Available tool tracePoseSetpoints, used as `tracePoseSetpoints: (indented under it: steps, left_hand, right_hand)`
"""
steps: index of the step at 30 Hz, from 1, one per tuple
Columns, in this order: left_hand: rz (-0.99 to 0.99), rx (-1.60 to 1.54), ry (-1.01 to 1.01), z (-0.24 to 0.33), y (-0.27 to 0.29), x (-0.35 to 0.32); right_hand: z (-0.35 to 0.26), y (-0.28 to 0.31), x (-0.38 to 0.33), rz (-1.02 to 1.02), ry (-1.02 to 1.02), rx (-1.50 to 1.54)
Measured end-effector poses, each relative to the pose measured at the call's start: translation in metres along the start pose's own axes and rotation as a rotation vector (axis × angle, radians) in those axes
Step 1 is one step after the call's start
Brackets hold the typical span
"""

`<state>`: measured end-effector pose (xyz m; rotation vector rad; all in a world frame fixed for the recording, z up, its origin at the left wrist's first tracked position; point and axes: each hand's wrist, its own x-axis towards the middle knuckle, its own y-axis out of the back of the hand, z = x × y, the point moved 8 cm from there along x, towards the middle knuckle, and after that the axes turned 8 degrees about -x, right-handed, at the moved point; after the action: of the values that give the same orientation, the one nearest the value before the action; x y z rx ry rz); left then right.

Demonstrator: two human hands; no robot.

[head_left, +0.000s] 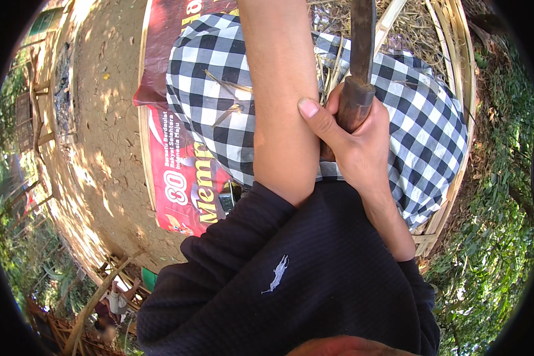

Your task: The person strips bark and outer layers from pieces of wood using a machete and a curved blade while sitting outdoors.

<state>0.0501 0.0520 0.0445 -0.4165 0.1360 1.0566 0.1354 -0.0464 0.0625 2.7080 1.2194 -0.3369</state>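
My right hand (365, 145) is wrapped round the wooden handle of a machete (357, 105), its thumb stretched out against my left forearm (285, 118). The dark blade (362, 41) points away from me, and its far end is cut off at the top edge. That left forearm reaches straight ahead across my lap, so my left hand lies beyond the frame. Below both arms, black-and-white checked cloth (213, 113) covers my legs. Thin dry strips (234, 108) lie on the cloth, left of the forearm.
A red printed banner (175, 160) lies beneath me on the left. Split bamboo slats (451, 47) edge the seat on the right, with straw-like shavings (418, 24) beyond my lap. Bare earth (110, 124) stretches left; green plants (492, 237) grow right. Another person (107, 314) is at lower left.
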Motion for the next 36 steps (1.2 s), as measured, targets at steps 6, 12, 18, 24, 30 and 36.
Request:
tracePoseSetpoints:
  steps: [6,12,18,24,30,36]
  left_hand:
    - [-0.118,-0.561,-0.169,0.077,-0.036,0.107]
    - [-0.455,0.144,-0.151,0.051,-0.055,0.111]
    - [-0.61,1.297,-0.123,-0.066,-0.033,0.013]
    - [-0.552,1.2,0.095,-0.081,-0.023,-0.006]
    - [-0.574,0.862,0.265,-0.06,-0.008,0.006]
    - [-0.656,0.057,0.658,-0.069,-0.008,-0.021]
  right_hand:
    - [0.002,0.012,0.005,-0.041,0.012,0.119]
    - [-0.003,0.118,0.016,0.183,0.006,-0.415]
    - [-0.009,0.174,-0.002,0.286,-0.058,-0.823]
    - [0.015,0.16,-0.01,0.185,-0.051,-1.039]
    - [0.032,0.14,-0.021,0.091,0.059,-0.964]
    - [0.047,0.12,-0.032,-0.004,0.271,-1.067]
